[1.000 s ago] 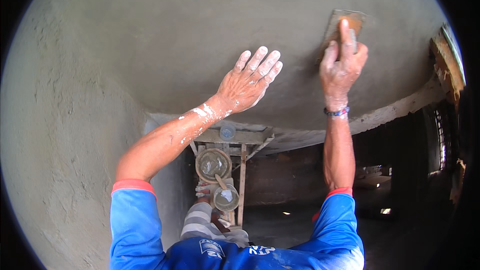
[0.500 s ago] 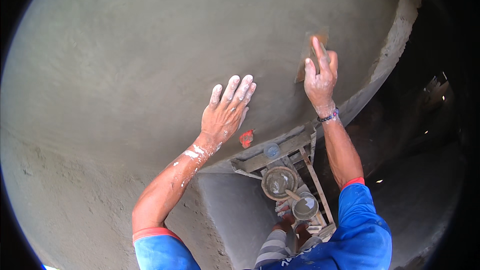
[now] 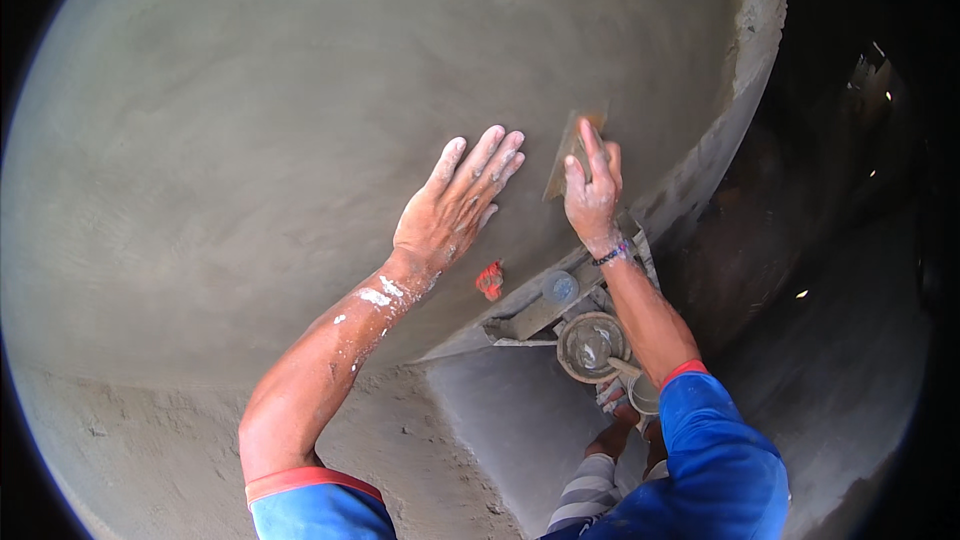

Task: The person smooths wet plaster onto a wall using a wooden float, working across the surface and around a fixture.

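My right hand grips a flat rectangular plastering trowel, its blade laid against the grey plastered wall. The index finger stretches along the trowel's back, and the handle is mostly hidden by the hand. To its left, my left hand lies flat on the wall with its fingers stretched out and holds nothing. White and grey smears cover its fingers and forearm. Just below that hand, a small crumpled red piece shows in the wall; its kind I cannot make out.
Beneath my right arm stands a wooden scaffold. On it are a round bucket of wet mix, a blue round container and a second bucket with a handle across it. The wall ends in a rough edge at right, beside a dark space.
My right hand has slid the trowel down and left along the wall, nearer to my left hand. My left hand stays flat, slightly higher in view. The view has shifted a little.
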### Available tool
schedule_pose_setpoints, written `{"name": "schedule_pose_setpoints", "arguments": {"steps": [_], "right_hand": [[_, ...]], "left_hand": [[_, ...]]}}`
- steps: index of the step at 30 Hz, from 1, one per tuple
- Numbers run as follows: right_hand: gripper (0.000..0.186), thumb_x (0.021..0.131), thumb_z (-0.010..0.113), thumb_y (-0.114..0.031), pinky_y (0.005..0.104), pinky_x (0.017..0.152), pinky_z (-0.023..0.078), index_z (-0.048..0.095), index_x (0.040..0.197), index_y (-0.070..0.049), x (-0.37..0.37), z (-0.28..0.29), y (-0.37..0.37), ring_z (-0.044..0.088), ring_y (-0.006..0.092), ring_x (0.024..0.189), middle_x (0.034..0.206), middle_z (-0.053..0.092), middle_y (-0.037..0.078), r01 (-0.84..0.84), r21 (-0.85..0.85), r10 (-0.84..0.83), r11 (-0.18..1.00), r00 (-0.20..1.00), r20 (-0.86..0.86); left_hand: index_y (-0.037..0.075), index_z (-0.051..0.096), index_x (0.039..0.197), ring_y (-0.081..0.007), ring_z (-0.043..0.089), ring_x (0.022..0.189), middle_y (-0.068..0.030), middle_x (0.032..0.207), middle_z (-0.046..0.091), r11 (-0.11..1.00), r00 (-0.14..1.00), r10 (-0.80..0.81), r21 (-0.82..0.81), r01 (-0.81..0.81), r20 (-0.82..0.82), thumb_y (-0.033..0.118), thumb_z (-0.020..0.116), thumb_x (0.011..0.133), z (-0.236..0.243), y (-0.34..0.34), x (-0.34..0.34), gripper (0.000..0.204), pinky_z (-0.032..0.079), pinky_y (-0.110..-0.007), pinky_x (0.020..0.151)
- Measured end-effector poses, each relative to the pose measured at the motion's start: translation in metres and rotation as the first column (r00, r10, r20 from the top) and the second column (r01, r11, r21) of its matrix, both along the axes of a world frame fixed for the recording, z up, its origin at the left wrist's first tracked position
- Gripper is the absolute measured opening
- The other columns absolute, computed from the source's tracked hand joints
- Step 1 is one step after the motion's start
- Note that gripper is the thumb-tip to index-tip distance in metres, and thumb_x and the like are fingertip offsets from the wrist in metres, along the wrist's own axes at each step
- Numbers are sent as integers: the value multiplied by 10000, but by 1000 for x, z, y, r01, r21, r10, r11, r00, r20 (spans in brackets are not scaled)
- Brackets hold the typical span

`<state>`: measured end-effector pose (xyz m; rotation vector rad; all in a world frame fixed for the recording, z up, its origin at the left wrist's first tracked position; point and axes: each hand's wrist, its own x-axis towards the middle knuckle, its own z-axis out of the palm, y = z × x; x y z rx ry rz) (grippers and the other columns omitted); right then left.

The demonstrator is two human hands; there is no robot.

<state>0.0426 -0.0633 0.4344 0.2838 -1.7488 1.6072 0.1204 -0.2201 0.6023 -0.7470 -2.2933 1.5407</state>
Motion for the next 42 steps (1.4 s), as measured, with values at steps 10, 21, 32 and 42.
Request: {"name": "schedule_pose_setpoints", "arguments": {"steps": [10,21,32,42], "right_hand": [[568,860,658,-15,448,844,487,569,1411,-118,32,-109,-35,552,345,956,1046,534,151,-49,138,50,989,999,0],[561,780,684,-15,470,797,466,672,1281,-267,50,-82,-50,545,327,878,996,554,91,-39,297,74,954,991,-109],[568,791,693,-23,445,797,439,661,1308,-257,51,-43,-59,542,312,919,1069,570,75,-52,202,68,978,995,-75],[558,836,686,-20,436,809,482,609,1378,-127,18,0,-20,550,326,904,1001,561,126,-5,26,5,1000,1000,-3]], "left_hand": [[235,309,1583,-360,66,1549,-84,1678,168,963,985,37,270,9,-166,527,581,942,57,-50,42,755,-11,-537,1237],[115,189,1605,-417,40,1537,-214,1661,96,976,825,-47,150,158,-564,582,275,1046,127,-105,78,733,61,-568,1219],[110,194,1603,-459,61,1523,-228,1652,125,975,837,-72,140,174,-542,566,285,1049,123,-106,76,723,43,-592,1210],[154,235,1593,-479,57,1517,-206,1662,106,975,843,-12,180,129,-538,569,339,1030,125,-106,79,707,30,-620,1200]]}}
